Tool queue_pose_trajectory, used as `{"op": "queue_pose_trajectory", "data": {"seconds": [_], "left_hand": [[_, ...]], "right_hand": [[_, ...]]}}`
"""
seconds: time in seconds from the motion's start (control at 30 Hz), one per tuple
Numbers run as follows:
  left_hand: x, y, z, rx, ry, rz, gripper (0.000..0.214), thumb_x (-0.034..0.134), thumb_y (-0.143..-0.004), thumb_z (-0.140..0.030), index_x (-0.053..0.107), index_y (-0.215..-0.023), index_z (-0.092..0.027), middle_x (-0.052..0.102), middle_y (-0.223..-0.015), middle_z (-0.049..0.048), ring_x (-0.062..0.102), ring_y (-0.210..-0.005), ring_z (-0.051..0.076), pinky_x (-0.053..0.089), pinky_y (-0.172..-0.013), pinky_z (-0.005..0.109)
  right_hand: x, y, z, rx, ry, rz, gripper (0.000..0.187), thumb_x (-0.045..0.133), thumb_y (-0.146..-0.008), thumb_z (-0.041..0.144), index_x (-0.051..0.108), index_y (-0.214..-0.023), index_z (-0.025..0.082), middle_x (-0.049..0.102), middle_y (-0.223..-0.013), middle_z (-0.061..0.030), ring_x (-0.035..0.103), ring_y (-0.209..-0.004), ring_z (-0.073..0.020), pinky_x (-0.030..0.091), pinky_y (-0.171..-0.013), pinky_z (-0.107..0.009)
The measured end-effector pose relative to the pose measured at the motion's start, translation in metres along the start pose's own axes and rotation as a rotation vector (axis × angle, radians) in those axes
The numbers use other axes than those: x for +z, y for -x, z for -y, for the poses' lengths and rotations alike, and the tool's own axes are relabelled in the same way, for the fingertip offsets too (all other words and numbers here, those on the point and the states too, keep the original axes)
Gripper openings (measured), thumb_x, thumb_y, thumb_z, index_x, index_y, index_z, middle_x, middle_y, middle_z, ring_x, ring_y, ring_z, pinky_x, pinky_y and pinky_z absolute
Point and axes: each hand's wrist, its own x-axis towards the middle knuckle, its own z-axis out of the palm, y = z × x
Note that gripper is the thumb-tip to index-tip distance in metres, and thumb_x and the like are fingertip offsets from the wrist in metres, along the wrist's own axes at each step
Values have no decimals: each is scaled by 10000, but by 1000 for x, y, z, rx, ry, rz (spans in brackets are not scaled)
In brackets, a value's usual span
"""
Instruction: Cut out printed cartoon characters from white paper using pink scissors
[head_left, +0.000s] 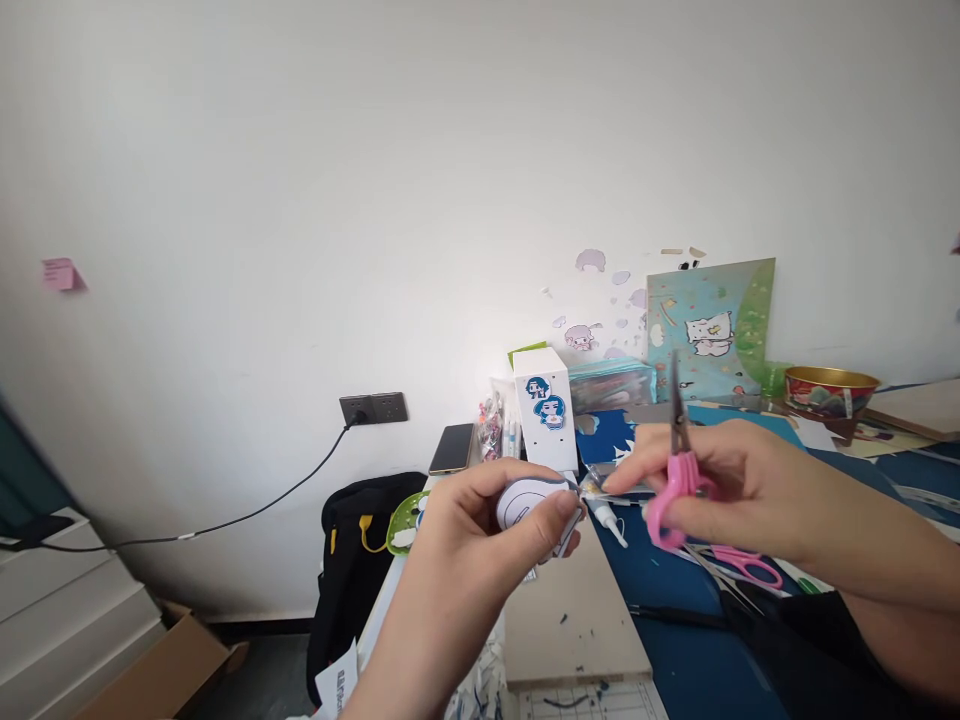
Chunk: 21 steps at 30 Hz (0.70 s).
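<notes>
Left hand (484, 535) pinching; right hand (742, 490) curled, one finger (636, 466) extended

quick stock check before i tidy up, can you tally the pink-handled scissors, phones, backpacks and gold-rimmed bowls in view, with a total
Pink-handled scissors: 2 (one in the right hand, one lying on the table)
Phone: 1
Black backpack: 1
Gold-rimmed bowl: 1
Total: 5

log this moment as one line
left hand: holds white cutout | right hand: holds pink scissors, blades up | below: board, dark scraps
</notes>
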Motion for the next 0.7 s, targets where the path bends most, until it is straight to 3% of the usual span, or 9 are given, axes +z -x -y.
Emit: {"op": "queue_pose_trajectory", "data": {"seconds": [0.1, 0.13, 0.2, 0.27, 0.33, 0.4, 0.53, 0.6, 0.7], "left_hand": [[1, 0, 0, -19, 48, -6, 166, 762, -774, -307, 717, -676, -180, 653, -595, -8, 554, -600, 122, 410, -591, 223], [1, 0, 0, -22, 56, -9, 160, 760, -776, -300, 716, -679, -180, 658, -595, -7, 564, -602, 125, 418, -596, 225], [2, -1, -1, -21, 57, -7, 152, 743, -792, -292, 714, -693, -180, 665, -595, -4, 572, -604, 130, 426, -605, 230], [1, -1, -1, -6, 31, -6, 159, 722, -812, -295, 713, -702, -179, 665, -606, -2, 564, -610, 131, 419, -604, 231], [1, -1, -1, 11, -10, -23, 176, 721, -813, -319, 724, -706, -179, 650, -616, -4, 539, -612, 128, 398, -583, 227], [0, -1, 0, 20, -19, -50, 170, 741, -793, -345, 751, -732, -187, 635, -628, -9, 520, -611, 124, 385, -566, 223], [-2, -2, 2, 46, 46, -70, 125, 769, -768, -333, 783, -771, -209, 667, -666, -7, 525, -606, 112, 399, -558, 208], [-1, -2, 3, 48, 79, -77, 106, 781, -755, -310, 776, -744, -204, 655, -631, -15, 513, -570, 99, 397, -537, 198], [-1, -1, 4, 27, 121, -87, 115, 793, -744, -306, 760, -734, -196, 624, -584, -26, 500, -531, 88, 391, -509, 190]], "right_hand": [[6, -2, -1, -39, -64, -21, 191, 564, -931, 327, 755, -925, 335, 613, -1011, 3, 551, -1023, -220, 390, -872, -339], [9, -3, 0, -42, -113, -32, 200, 550, -941, 311, 747, -906, 327, 608, -1037, 11, 541, -1025, -205, 369, -886, -326], [15, -5, 1, 1, -237, 23, 243, 482, -966, 236, 714, -921, 294, 622, -956, 18, 561, -780, -145, 384, -810, -305], [19, -6, 0, 14, -344, 112, 285, 395, -975, 175, 666, -941, 254, 597, -821, 27, 416, -515, -99, 380, -651, -290], [20, -5, 0, -35, -410, 181, 250, 385, -953, 180, 629, -949, 234, 519, -727, 35, 339, -488, -111, 358, -589, -287], [19, -3, 1, -50, -407, 223, 232, 419, -921, 221, 632, -1009, 237, 505, -739, 13, 430, -606, -162, 379, -622, -300], [15, 1, 8, 98, -304, 256, 345, 440, -959, 262, 572, -1277, 269, 630, -931, -33, 564, -892, -216, 428, -809, -337], [14, 0, 11, 121, -282, 269, 299, 504, -966, 297, 574, -1257, 275, 625, -889, -10, 594, -840, -186, 443, -819, -328], [15, -2, 12, 144, -250, 205, 185, 635, -903, 340, 621, -1065, 253, 562, -735, 39, 581, -615, -125, 451, -637, -262]]}}
